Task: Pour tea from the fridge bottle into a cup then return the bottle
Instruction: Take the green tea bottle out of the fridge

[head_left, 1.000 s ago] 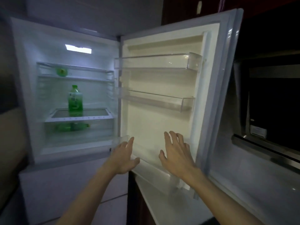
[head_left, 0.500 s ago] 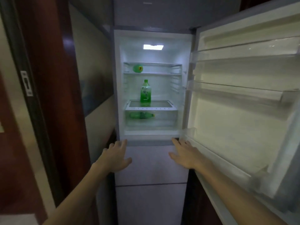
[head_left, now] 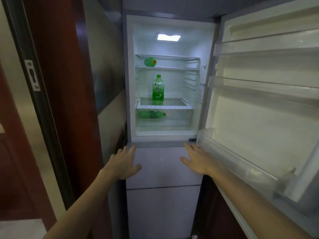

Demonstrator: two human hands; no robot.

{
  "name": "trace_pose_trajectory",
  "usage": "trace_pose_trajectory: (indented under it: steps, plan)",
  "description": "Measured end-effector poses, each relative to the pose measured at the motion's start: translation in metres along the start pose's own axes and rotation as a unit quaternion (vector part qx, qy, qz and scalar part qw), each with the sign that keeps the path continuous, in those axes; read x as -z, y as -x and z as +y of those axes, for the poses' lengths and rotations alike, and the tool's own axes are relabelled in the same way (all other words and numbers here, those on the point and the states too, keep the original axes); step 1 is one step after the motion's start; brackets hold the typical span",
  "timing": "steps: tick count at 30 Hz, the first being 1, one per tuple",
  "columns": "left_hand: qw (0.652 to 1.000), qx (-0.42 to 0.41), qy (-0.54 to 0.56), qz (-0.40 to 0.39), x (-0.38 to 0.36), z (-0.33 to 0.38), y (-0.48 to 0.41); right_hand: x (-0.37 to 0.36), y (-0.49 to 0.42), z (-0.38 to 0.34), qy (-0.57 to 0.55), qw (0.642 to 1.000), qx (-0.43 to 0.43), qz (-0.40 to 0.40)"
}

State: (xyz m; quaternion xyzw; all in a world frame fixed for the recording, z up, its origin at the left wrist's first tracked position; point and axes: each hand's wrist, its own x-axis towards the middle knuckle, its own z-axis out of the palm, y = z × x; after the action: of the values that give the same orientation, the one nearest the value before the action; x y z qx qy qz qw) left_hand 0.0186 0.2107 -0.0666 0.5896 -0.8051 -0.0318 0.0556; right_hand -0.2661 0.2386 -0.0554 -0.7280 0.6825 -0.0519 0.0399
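Open fridge (head_left: 207, 49), lit inside. An upright green tea bottle (head_left: 158, 88) stands on the middle glass shelf. A second bottle (head_left: 150, 62) lies end-on on the top shelf. A third bottle (head_left: 152, 114) lies in the clear drawer below, blurred behind its front. The door (head_left: 250, 118), swung right, is cut off at the edge. The left hand (head_left: 123, 163) and right hand (head_left: 196, 159) reach toward the fridge's lower front with fingers straight and spread, holding nothing. Both are almost where they were half a second earlier.

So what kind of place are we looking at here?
Probably a home kitchen, or a passage beside one. A tall open fridge with its light on holds a green tea bottle, and it stands in a narrow gap beside a reddish-brown door frame.
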Motion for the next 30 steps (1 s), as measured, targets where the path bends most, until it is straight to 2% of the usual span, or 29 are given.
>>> trace_pose_trajectory:
  steps: [10, 20, 26, 30]
  plan:
    - [1.000, 0.009, 0.008, 0.022, -0.010, 0.003, -0.065, -0.005, -0.056, 0.019, 0.010, 1.000, 0.001, 0.002]
    - [1.000, 0.015, 0.007, 0.019, -0.005, 0.000, -0.177, 0.010, -0.168, 0.049, 0.006, 0.999, 0.035, 0.035]
    - [0.997, 0.044, -0.007, 0.068, 0.008, 0.002, -0.246, 0.031, -0.238, 0.062, 0.010, 0.995, 0.069, 0.073]
    - [0.996, 0.057, 0.002, 0.071, 0.013, 0.000, -0.281, 0.044, -0.278, 0.066, -0.013, 0.991, 0.092, 0.097]
